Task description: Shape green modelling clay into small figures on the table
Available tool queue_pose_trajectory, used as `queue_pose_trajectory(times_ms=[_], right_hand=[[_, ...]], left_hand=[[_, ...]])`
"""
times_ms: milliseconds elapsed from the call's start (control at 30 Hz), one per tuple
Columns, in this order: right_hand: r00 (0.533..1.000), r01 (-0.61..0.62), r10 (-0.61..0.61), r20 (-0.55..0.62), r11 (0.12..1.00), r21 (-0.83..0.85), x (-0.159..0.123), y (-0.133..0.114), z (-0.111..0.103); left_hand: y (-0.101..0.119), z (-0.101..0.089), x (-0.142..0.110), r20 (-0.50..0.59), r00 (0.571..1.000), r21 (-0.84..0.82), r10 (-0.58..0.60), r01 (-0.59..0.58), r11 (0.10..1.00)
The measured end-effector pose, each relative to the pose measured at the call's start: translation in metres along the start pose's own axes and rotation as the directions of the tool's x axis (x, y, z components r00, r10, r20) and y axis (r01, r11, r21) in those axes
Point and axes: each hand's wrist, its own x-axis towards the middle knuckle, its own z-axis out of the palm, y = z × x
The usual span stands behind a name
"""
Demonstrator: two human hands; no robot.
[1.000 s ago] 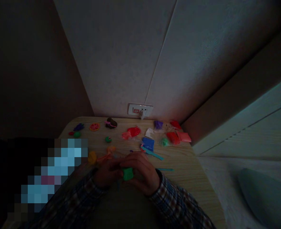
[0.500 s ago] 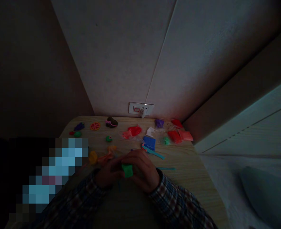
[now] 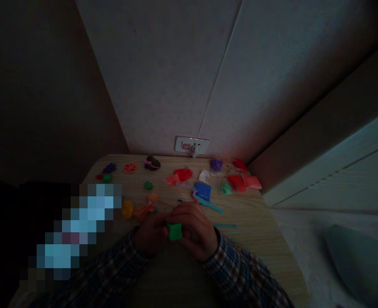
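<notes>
Between my two hands is a squarish lump of green modelling clay. My left hand has its fingers closed on the lump's left side. My right hand curls over its top and right side, so part of it is hidden. Just beyond my right hand, a light blue plastic clay knife rests against a blue clay packet. A thin blue stick lies to the right. Near my left hand are a yellow clay piece and an orange clay piece.
Along the table's back lie a purple shape, an orange-rimmed wheel, a dark brown piece and red packets. A small green ball sits mid-table. A wall socket holds a plug. A pixelated patch covers the left side.
The green clay has turned slightly between my fingers and shows a broader face. My hands stay together around it. The whole view has shifted a little.
</notes>
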Motion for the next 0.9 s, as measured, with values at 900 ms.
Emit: queue_pose_trajectory(times_ms=[900], right_hand=[[0.994,-0.107,0.102,-0.046,0.987,-0.121,-0.006,0.005,0.004]], left_hand=[[-0.007,0.01,0.004,-0.13,0.99,-0.298,-0.055,0.014,0.954]])
